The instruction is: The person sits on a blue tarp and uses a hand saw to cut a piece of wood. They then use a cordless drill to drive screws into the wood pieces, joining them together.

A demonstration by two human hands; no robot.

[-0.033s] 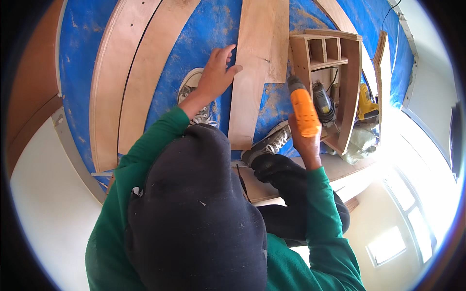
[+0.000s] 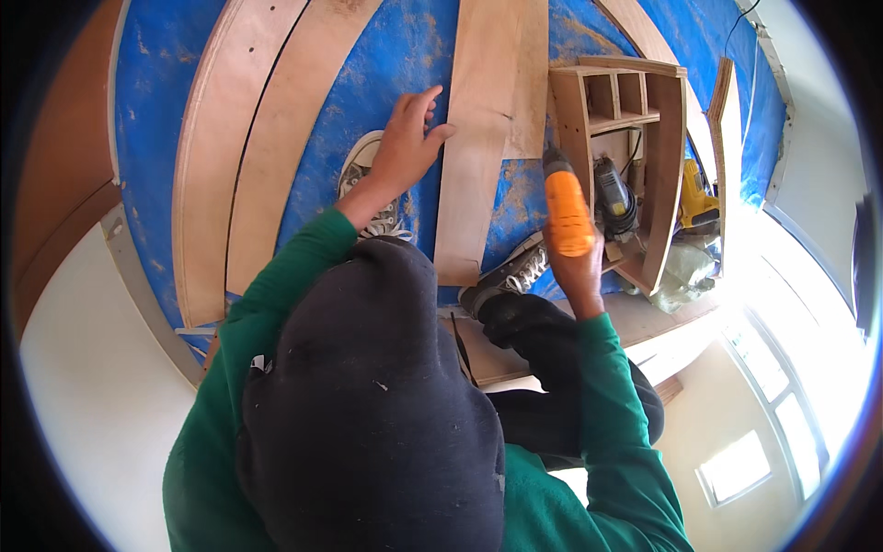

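Note:
An orange cordless drill (image 2: 569, 210) with a dark nose is gripped in my right hand (image 2: 578, 272), its tip pointing away from me beside the wooden tool box. My left hand (image 2: 401, 152) hovers with thumb and fingers apart at the left edge of a wooden plank (image 2: 474, 175), holding nothing. Whether its thumb touches the plank I cannot tell. That plank runs away from me between my shoes, and a second board (image 2: 526, 92) lies against its right side.
The open wooden tool box (image 2: 662, 175) with small compartments holds a grey power tool (image 2: 613, 195). Right of it are a yellow tool (image 2: 697, 198) and a plastic bag (image 2: 685, 274). Long curved boards (image 2: 213, 166) lie at left on a blue sheet (image 2: 368, 83).
The drill in my right hand has shifted slightly left and tilted a little. My left hand has barely moved.

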